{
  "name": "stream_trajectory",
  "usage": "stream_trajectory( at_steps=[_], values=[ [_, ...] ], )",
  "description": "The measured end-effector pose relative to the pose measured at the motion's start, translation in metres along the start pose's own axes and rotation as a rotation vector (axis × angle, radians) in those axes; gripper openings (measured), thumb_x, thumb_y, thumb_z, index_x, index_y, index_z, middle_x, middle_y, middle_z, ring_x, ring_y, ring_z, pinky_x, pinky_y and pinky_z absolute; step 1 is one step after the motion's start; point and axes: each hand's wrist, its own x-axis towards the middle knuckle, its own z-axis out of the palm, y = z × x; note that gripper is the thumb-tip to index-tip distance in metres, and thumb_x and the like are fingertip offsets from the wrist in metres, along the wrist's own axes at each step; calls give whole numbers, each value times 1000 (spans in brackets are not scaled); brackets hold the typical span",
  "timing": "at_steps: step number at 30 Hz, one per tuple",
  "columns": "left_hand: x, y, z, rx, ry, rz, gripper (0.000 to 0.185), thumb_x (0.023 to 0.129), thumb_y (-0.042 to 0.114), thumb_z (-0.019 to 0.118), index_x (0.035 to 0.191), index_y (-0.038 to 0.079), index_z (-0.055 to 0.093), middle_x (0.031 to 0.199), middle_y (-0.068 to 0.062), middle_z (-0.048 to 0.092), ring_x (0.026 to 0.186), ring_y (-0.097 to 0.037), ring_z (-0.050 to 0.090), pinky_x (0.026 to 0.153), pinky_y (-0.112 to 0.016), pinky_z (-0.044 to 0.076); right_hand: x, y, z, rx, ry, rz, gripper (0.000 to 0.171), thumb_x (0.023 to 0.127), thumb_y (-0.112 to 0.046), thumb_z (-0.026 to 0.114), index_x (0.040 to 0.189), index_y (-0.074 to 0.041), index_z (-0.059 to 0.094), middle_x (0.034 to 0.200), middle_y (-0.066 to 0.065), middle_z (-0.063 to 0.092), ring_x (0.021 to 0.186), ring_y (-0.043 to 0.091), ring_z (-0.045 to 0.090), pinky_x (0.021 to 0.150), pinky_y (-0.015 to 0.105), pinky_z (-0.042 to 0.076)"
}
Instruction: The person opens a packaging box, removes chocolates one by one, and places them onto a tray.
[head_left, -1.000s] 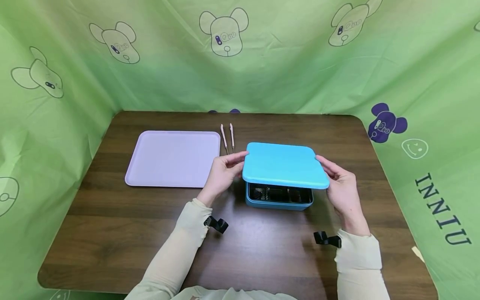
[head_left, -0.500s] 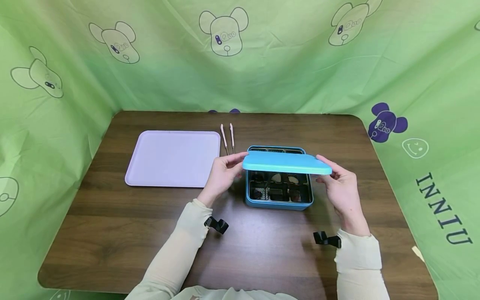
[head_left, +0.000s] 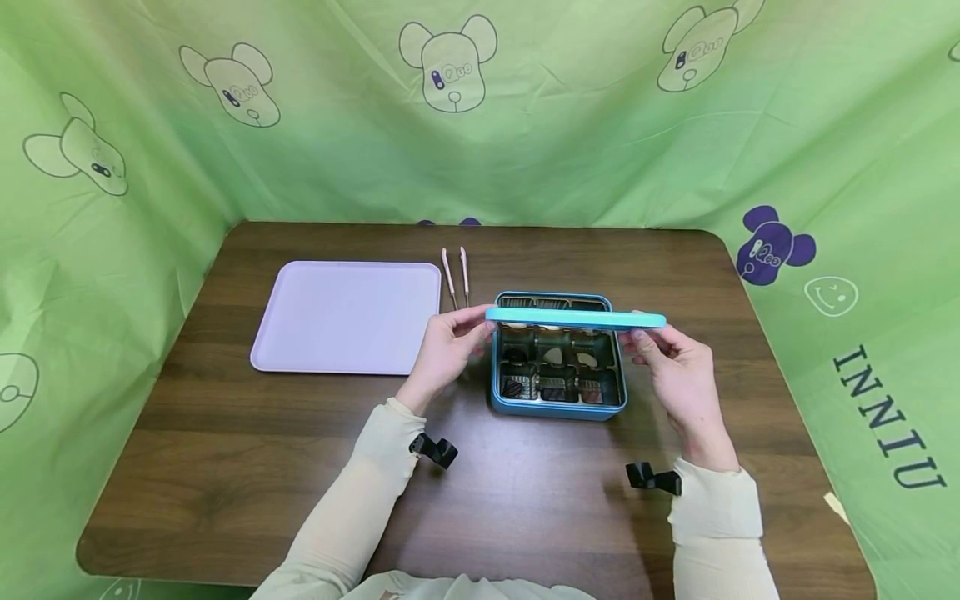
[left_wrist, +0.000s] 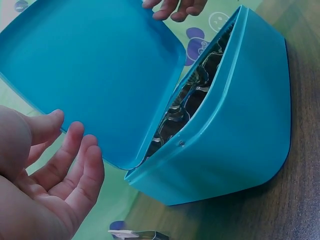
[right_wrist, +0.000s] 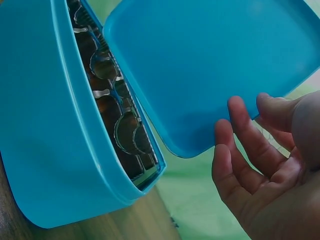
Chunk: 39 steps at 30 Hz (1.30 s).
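Both hands hold a flat bright blue lid (head_left: 577,317), seen almost edge-on in the head view, tilted up above a blue box (head_left: 558,410). My left hand (head_left: 442,350) pinches its left edge between thumb and fingers. On the opposite side, the right hand (head_left: 684,371) grips the right edge. The left wrist view shows the broad blue face of the lid (left_wrist: 100,75) standing up beside the box opening. Inside the box is a dark divided insert (head_left: 551,362) whose compartments hold small dark and pale pieces. The lid covers a strip of the compartments in the head view.
A pale purple tray (head_left: 347,317) lies to the left of the box on the brown wooden table (head_left: 300,467). Pink-handled tweezers (head_left: 455,275) lie behind my left hand. Green printed cloth (head_left: 525,158) hangs around the table's back and sides.
The lid has tilted up from a shallow slope to nearly edge-on, uncovering more of the compartments. My right fingers have shifted along its edge; the left hand has stayed almost in place.
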Motion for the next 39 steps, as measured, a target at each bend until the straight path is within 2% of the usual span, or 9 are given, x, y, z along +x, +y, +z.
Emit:
stream_trajectory(
  at_steps=[4, 9, 11, 16, 18, 23, 29, 37, 39],
  values=[
    [0, 0, 0, -4, 3, -1, 29, 96, 1, 67, 124, -4, 68, 103, -29, 70, 88, -44, 66, 69, -45, 59, 0, 1, 0, -22, 7, 7, 16, 99, -11, 65, 111, -7, 75, 87, -6, 75, 83, 9, 70, 69, 19, 55],
    [0, -2, 1, -6, 1, 8, 29, 96, 1, 67, 124, -5, 68, 102, -30, 70, 90, -50, 64, 72, -53, 58, 0, 2, -1, -27, 9, 10, 14, 99, -12, 65, 108, -8, 76, 86, -6, 75, 82, 8, 70, 69, 18, 55],
    [0, -2, 1, -6, 1, 14, 28, 95, 1, 67, 123, -5, 69, 102, -30, 70, 87, -46, 65, 71, -52, 58, 0, 1, -1, -21, 7, 7, 14, 99, -12, 66, 108, -8, 76, 86, -6, 75, 82, 7, 70, 69, 18, 55],
    [1, -2, 2, -9, 3, 21, 29, 95, 0, 68, 123, -6, 68, 100, -31, 69, 73, -14, 66, 65, -40, 59, 0, 1, -2, -37, 1, 7, 18, 100, -14, 65, 112, -6, 75, 87, -5, 75, 83, 7, 69, 70, 19, 55],
    [1, -2, 2, -11, 3, 23, 29, 95, 0, 68, 123, -7, 68, 100, -32, 69, 71, -7, 64, 66, -43, 59, 0, 0, -2, -66, 6, 13, 21, 100, -16, 64, 115, -5, 74, 88, -6, 75, 84, 7, 69, 71, 19, 55],
    [1, 0, 2, -11, 2, 30, 29, 96, 2, 67, 123, -7, 68, 99, -33, 68, 70, -6, 63, 72, -59, 56, -1, 0, -2, -112, 26, 31, 31, 101, -21, 63, 122, 1, 69, 87, -9, 74, 85, 6, 68, 72, 20, 55],
    [1, 0, 1, -17, 0, 31, 28, 97, 4, 67, 123, -6, 69, 99, -34, 68, 72, -6, 64, 66, -35, 59, -1, 0, -2, -27, 39, 34, 30, 99, -17, 66, 120, 4, 69, 82, -6, 73, 78, 8, 68, 70, 17, 55],
    [1, 1, 2, -14, 13, 35, 27, 97, 8, 67, 121, -5, 70, 92, -27, 71, 84, -38, 67, 73, -56, 57, 0, -1, -1, 38, 80, 26, 24, 98, -15, 67, 116, 1, 71, 74, -3, 71, 71, 9, 67, 68, 17, 55],
    [0, 1, 1, -9, 13, 36, 27, 97, 8, 68, 121, -5, 70, 92, -27, 71, 85, -38, 67, 72, -52, 58, 0, -1, 0, 41, 88, 29, 25, 98, -14, 67, 116, 3, 70, 74, -2, 71, 70, 8, 67, 68, 17, 55]
  ],
)
